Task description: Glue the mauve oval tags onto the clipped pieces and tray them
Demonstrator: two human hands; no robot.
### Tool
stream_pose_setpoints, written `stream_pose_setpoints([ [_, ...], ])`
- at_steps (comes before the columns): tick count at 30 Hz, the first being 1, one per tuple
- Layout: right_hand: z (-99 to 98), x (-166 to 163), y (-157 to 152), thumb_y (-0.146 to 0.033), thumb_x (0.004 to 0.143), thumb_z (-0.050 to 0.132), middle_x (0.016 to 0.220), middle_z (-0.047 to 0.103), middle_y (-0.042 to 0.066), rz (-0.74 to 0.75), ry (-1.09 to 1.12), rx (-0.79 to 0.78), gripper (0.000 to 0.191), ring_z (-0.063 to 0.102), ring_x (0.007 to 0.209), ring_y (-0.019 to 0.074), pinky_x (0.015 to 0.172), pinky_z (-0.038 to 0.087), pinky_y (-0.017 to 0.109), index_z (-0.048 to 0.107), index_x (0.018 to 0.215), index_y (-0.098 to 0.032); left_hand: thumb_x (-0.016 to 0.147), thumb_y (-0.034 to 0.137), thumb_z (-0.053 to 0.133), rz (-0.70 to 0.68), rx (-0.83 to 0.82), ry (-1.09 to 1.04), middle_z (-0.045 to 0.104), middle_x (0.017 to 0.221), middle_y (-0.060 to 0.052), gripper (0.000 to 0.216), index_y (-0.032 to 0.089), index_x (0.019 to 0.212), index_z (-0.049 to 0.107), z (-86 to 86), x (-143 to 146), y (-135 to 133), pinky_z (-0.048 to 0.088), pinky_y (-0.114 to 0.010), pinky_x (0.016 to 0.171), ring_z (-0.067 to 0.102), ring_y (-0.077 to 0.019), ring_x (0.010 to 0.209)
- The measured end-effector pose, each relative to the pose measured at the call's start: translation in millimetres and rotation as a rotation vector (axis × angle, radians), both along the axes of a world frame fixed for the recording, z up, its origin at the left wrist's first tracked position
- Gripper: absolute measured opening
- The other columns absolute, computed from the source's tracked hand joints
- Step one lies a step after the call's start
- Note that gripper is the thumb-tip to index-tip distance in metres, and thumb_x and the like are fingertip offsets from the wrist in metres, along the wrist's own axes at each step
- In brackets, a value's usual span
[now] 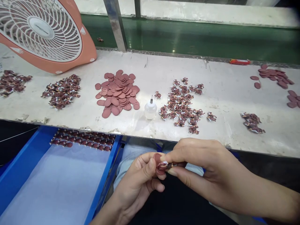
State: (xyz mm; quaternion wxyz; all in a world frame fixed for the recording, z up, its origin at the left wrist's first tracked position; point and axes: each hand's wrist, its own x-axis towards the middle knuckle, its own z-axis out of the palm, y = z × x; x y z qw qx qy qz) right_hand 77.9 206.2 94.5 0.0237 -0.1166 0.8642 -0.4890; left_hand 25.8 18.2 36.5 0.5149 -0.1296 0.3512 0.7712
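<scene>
Left hand (140, 178) pinches a reddish oval tag (157, 158); right hand (201, 162) pinches a small bow (167, 165) against it; both below the tabletop (222, 93).

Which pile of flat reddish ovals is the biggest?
The heap just left of the little white bottle; the oval piles at the far right are much smaller.
</scene>
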Motion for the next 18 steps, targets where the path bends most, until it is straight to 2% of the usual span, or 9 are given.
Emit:
stream_pose_setpoints([
  [13, 6.3, -4.5, 0.7, -0.012, 0.093, 0.058, 0.088, 0.066, -0.003, 0.029, 0.001, 0.049, 0.015, 0.059, 0.077, 0.0057, 0.072, 0.044, 0.016, 0.063, 0.103, -0.022, 0.072, 0.035, 0.079, -0.006, 0.02, 0.006, 0.061, 0.065, 0.0, 0.021, 0.016, 0.079, 0.076, -0.6, -3.7, -0.7, 0.053, -0.013, 0.046, 0.054, -0.0067, 0.057],
  [18, 5.3, -4.7, -2.2, -0.01, 0.092, 0.057, 0.087, 0.066, -0.003, 0.021, 0.025, 0.038, 0.013, 0.058, 0.076, 0.0059, 0.072, 0.044, 0.017, 0.062, 0.096, -0.021, 0.07, 0.033, 0.081, 0.01, 0.009, -0.008, 0.06, 0.065, 0.001, 0.02, 0.016, 0.079, 0.076, -3.0, -2.9, -1.3, 0.053, -0.014, 0.047, 0.054, -0.0065, 0.057],
])
